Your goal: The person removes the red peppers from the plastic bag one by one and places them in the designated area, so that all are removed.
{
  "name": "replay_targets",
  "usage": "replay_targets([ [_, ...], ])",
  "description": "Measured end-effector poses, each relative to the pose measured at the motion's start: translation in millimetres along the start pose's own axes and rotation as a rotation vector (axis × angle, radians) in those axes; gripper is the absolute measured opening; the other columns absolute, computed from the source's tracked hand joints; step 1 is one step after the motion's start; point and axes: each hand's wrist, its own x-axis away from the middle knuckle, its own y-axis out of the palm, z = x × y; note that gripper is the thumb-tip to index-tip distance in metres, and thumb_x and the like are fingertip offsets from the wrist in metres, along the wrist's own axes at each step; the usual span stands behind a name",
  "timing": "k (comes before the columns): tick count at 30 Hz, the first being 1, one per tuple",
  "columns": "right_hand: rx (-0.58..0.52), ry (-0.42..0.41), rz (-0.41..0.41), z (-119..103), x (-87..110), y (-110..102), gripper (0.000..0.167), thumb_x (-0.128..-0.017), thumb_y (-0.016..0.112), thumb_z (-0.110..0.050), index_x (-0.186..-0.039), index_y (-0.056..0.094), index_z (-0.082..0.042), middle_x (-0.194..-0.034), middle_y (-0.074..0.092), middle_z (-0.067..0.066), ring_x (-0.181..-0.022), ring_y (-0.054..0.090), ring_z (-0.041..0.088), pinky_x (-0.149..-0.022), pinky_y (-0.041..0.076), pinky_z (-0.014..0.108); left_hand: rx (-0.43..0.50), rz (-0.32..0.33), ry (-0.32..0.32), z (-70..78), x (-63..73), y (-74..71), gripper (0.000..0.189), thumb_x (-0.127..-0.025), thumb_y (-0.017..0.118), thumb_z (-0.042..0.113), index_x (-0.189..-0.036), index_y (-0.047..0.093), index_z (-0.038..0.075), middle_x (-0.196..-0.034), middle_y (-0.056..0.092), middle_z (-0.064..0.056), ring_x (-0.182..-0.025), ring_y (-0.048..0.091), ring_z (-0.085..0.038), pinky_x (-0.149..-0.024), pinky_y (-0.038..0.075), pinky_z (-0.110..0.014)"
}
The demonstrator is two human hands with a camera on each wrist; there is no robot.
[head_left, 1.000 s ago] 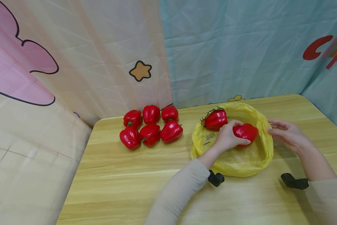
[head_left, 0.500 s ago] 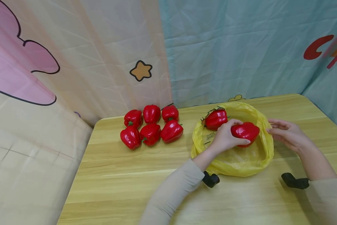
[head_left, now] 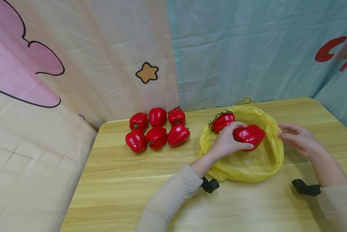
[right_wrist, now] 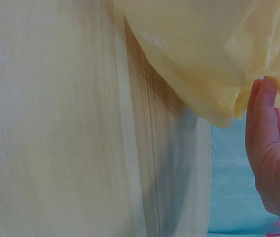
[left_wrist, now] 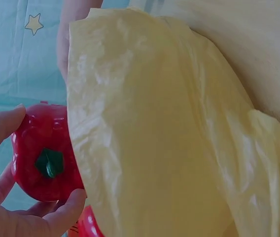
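My left hand (head_left: pixel 227 140) grips a red bell pepper (head_left: pixel 250 137) between thumb and fingers, over the mouth of an upright yellow plastic bag (head_left: pixel 243 176). In the left wrist view this pepper's green stem (left_wrist: pixel 50 164) faces the camera, and the bag covers the pepper's right side. Another bell pepper (head_left: pixel 223 120) lies inside the bag at its back left, partly hidden by my left hand. On the bag's right side, my right hand (head_left: pixel 302 140) pinches the rim; the right wrist view has the plastic (right_wrist: pixel 279 101) between fingers and thumb.
Several red bell peppers (head_left: pixel 157 138) stand in two rows left of the bag, near the back of the wooden table (head_left: pixel 127 193). A printed curtain (head_left: pixel 118 64) hangs behind the table. Black camera mounts (head_left: pixel 306 187) stick out from both wrists.
The left hand and its bell pepper have shifted slightly left, with the forearm swinging left as well. The right hand stays at the bag's rim. The head view has turned a little.
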Motion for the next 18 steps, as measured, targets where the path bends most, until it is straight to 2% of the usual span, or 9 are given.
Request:
replay_targets([
  [10, -0.005, -0.017, -0.007, 2.1, -0.2, -2.2, 0.039, -0.087, 0.052, 0.013, -0.099, 0.07, -0.02, -0.089, 0.063, 0.0, -0.078, 0.064, 0.011, -0.068, 0.053, 0.021, 0.042, -0.001, 0.008, -0.2, 10.7, -17.0, 0.054, -0.072, 0.081, 0.021, -0.119, 0.054, 0.022, -0.121, 0.053, 0.007, -0.107, 0.048, -0.007, -0.075, 0.049, -0.02],
  [18, 0.002, -0.015, 0.007, 1.7, 1.1, -3.9, 0.04, -0.087, 0.053, 0.013, -0.099, 0.07, -0.021, -0.089, 0.061, -0.001, -0.078, 0.063, 0.01, -0.068, 0.053, 0.021, 0.042, -0.003, 0.02, 0.3, 27.6, -34.2, 0.055, -0.074, 0.08, 0.021, -0.121, 0.052, 0.02, -0.124, 0.052, 0.007, -0.107, 0.048, -0.008, -0.079, 0.05, -0.023],
])
